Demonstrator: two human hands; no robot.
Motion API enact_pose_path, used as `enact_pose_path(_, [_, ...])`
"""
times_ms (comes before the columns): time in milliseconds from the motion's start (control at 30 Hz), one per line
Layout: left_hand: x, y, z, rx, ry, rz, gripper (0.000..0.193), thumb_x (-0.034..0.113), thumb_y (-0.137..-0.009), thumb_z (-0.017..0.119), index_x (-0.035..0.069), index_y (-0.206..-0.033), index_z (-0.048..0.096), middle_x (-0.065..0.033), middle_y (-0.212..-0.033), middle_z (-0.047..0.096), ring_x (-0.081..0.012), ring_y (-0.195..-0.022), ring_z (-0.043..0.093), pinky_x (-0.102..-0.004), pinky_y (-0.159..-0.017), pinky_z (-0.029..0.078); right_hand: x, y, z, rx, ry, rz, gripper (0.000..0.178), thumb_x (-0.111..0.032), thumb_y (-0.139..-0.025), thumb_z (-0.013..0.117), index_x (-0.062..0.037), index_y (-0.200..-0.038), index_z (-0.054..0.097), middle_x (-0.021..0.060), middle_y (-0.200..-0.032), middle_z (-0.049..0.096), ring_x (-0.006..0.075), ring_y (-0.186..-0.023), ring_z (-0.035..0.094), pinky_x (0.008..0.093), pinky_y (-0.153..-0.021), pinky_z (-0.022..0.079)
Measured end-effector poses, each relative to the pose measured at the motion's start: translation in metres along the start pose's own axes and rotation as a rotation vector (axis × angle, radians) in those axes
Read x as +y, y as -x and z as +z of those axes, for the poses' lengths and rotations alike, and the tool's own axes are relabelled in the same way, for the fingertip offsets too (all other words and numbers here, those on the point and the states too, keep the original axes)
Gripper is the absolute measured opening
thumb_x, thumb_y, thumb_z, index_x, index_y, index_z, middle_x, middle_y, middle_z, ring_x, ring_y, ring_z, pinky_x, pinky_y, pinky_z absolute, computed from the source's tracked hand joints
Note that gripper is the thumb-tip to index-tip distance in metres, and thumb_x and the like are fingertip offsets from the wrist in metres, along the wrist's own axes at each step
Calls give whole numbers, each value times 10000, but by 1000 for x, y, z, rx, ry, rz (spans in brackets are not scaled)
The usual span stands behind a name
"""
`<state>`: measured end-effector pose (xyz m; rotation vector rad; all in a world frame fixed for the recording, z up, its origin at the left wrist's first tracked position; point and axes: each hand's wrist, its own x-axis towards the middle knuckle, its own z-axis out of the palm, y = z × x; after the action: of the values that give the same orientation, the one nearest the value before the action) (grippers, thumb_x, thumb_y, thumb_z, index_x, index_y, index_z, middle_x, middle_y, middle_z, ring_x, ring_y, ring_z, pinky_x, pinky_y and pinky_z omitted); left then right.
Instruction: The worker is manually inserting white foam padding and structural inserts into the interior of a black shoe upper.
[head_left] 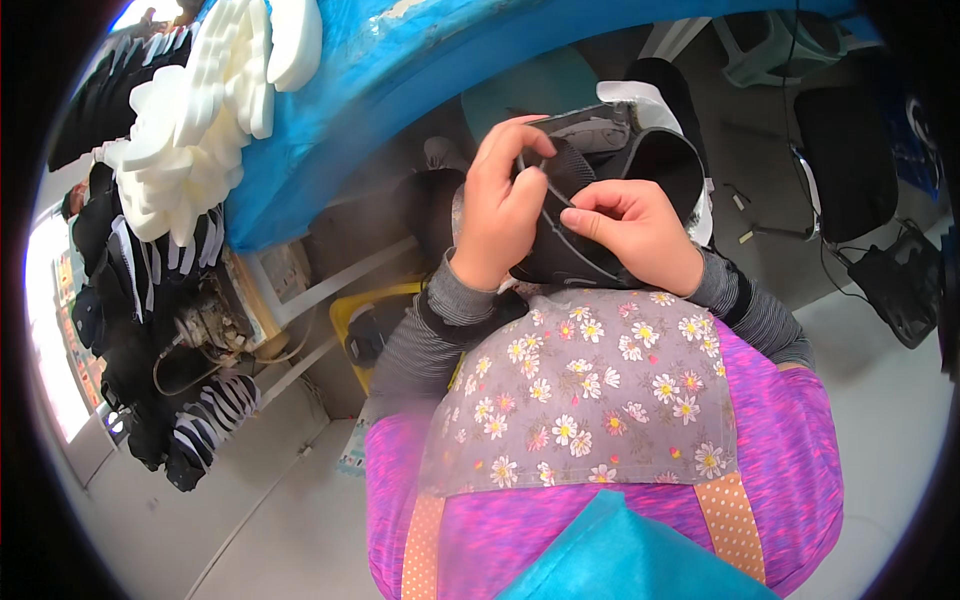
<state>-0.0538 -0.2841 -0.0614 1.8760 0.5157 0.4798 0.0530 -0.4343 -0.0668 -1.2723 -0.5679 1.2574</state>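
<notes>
Both hands grasp a black shoe upper (600,190) held above the lap, the left hand (500,205) bent over its edge and the right hand (635,230) pinching a thin black cord (545,195), which I think may slip if the pinch loosens, near the blue table (400,70).

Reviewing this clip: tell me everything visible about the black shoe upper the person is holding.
The black fabric shoe upper looks soft and knit-like, with a dark open collar at its right and thin pale lines curving across its side. It sits above the person's flowered apron, tilted, partly hidden by both hands. The left hand grips its left part, fingers curled over the top edge; the right hand pinches its middle. A thin dark cord runs between the fingers across it.
</notes>
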Motion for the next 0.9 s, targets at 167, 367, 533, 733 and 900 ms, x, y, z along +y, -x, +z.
enact_pose_path(167, [2, -4, 7, 51, -44, 38, 229, 54, -780, 471, -25, -952, 600, -196, -1137, 623, -317, -1079, 586, -352, -932, 448, -16, 1, -3, -44, 315, -192, 111, -90, -895, 677, 21, -898, 678, 51, -764, 644, 96, -680, 559, 256, -618, 455])
enact_pose_path(367, [-8, -1, 12, 66, -41, -20, 273, 70, -775, 429, -31, -950, 613, -187, -1177, 631, -293, -1129, 566, -374, -1016, 403, -11, 2, -9, -129, 233, -81, 156, -57, -907, 639, 39, -1028, 664, 77, -889, 688, 116, -800, 624, 246, -720, 502])
enact_pose_path(533, [-10, 0, 12, 62, -65, -3, 276, 77, -787, 422, -28, -955, 614, -197, -1185, 621, -304, -1132, 566, -374, -1020, 399, 3, -2, -12, -60, -68, 109, 128, -37, -916, 632, 39, -1012, 668, 13, -902, 664, 46, -826, 588, 214, -744, 496])
enact_pose_path(733, [-10, 0, 14, 53, -77, -81, 220, 89, -802, 473, -1, -950, 608, -187, -1160, 619, -333, -1077, 598, -370, -896, 473, 4, 10, -6, -2, -99, 50, 102, -29, -916, 631, 33, -990, 664, 3, -898, 654, 47, -817, 575, 214, -742, 483])
enact_pose_path(900, [-15, -2, 16, 72, -148, -11, 218, 106, -810, 476, 9, -950, 613, -181, -1161, 619, -342, -1006, 612, -372, -845, 490, -1, 11, -6, 17, 249, -193, 120, -18, -890, 641, 40, -994, 657, 71, -893, 651, 123, -791, 595, 251, -712, 483])
